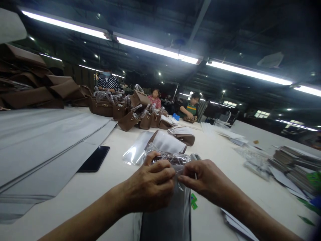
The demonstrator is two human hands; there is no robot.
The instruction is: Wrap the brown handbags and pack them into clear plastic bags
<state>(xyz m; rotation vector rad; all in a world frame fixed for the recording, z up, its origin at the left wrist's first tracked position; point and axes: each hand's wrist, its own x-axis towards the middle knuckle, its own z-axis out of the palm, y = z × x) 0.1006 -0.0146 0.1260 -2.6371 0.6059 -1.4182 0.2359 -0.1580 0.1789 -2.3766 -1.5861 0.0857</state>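
At the middle of the table lies a dark item, likely a handbag [165, 221], with clear plastic film [179, 159] bunched at its far end. My left hand [155, 182] is closed on this film, its fingers curled and knuckles up. On the other side, my right hand [200, 174] pinches the film between thumb and forefinger. What lies under the curled fingers is partly hidden. Just beyond my hands is a brown handbag [184, 149] mostly covered by a white sheet [167, 142], beside a clear plastic sheet [136, 147].
A black phone [94, 160] lies left, beside large grey sheets [50, 144]. Brown handbags [101, 106] with wrapped handles crowd the far side; more brown pieces [32, 95] are heaped left. Stacked boards [291, 164] and green packets [193, 201] lie right. Several people work beyond the table.
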